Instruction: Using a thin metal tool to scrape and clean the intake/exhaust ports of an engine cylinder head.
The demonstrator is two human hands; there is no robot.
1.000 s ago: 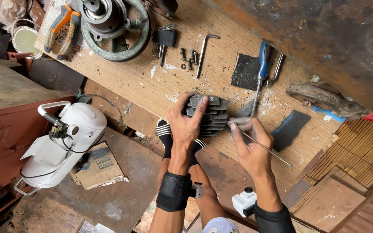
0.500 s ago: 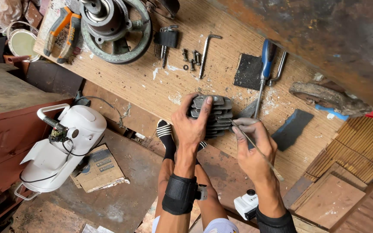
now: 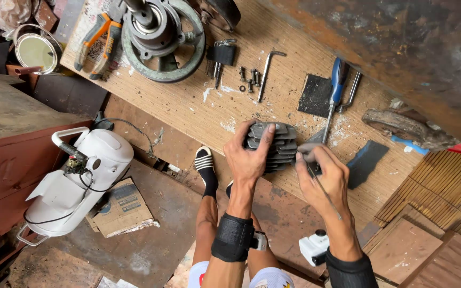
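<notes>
A worn wooden table carries a large round grey metal flywheel at its far end and a grey finned metal cylinder head at its near edge. The left hand grips that head, fingers wrapped over the fins. The right hand pinches a thin metal rod just beside it, near a blue-handled screwdriver.

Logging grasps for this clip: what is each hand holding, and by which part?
Left hand clasps the grey finned metal cylinder block across its top and near side. Right hand pinches a thin metal rod near its upper end, against the fins.
</notes>
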